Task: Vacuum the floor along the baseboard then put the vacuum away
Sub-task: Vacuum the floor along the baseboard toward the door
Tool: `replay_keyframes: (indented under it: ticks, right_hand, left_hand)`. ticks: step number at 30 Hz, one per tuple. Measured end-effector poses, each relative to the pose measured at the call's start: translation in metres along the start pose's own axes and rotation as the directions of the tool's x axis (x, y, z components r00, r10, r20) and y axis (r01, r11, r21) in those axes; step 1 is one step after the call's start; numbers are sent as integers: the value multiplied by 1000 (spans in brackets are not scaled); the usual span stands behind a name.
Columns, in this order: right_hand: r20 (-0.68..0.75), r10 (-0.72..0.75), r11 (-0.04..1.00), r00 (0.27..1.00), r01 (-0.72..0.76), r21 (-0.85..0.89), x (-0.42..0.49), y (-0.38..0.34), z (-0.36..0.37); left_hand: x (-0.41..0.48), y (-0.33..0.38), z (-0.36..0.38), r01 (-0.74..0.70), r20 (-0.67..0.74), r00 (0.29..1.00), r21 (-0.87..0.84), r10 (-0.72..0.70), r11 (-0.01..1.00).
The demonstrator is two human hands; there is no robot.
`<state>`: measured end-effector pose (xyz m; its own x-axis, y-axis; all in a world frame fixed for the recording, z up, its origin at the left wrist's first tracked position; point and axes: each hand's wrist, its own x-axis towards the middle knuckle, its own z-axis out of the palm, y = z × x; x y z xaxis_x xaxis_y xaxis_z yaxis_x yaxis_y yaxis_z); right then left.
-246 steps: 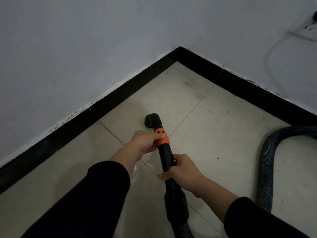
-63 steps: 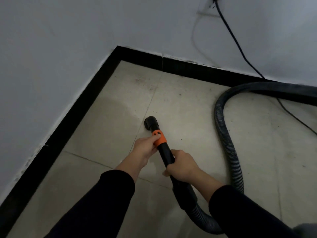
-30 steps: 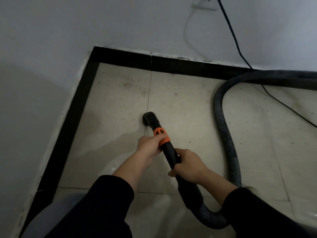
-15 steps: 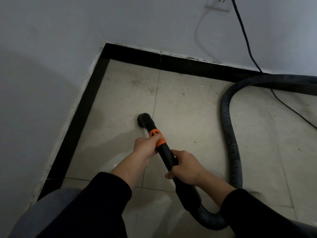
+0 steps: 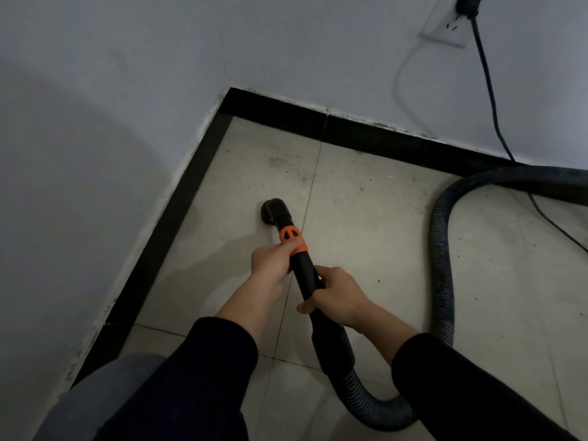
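Vacuum wand (image 5: 305, 275), black and rigid, slants down to the tiled floor (image 5: 366, 237) near its far-left corner, with an orange collar (image 5: 292, 238) just above the angled round nozzle (image 5: 272, 211). The nozzle mouth rests on a tile close to the left black baseboard (image 5: 178, 211) without touching it, just left of a grout line. Left hand (image 5: 273, 262) wraps the wand at the collar, thumb lying on the orange band; right hand (image 5: 337, 297) curls round the tube lower down, fingers closed about it. A ribbed dark hose (image 5: 442, 249) leaves the wand's lower end, loops under the right sleeve (image 5: 461, 386), rises along the right side and bends away beside the far baseboard. Dark specks (image 5: 286, 163) dot the tiles by the corner. A black power cord (image 5: 486, 90) hangs from a wall socket (image 5: 445, 30) to the floor.
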<state>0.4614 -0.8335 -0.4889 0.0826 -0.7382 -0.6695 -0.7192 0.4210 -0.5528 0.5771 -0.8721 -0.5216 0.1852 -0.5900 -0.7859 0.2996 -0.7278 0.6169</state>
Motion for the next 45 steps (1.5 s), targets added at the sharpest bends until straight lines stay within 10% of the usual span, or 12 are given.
replay_keyframes:
  ticks: [45]
  right_hand:
    - [199, -184, 972, 963, 208, -107, 23, -61, 59]
  left_hand:
    - [8, 25, -97, 47, -147, 982, -403, -116, 914]
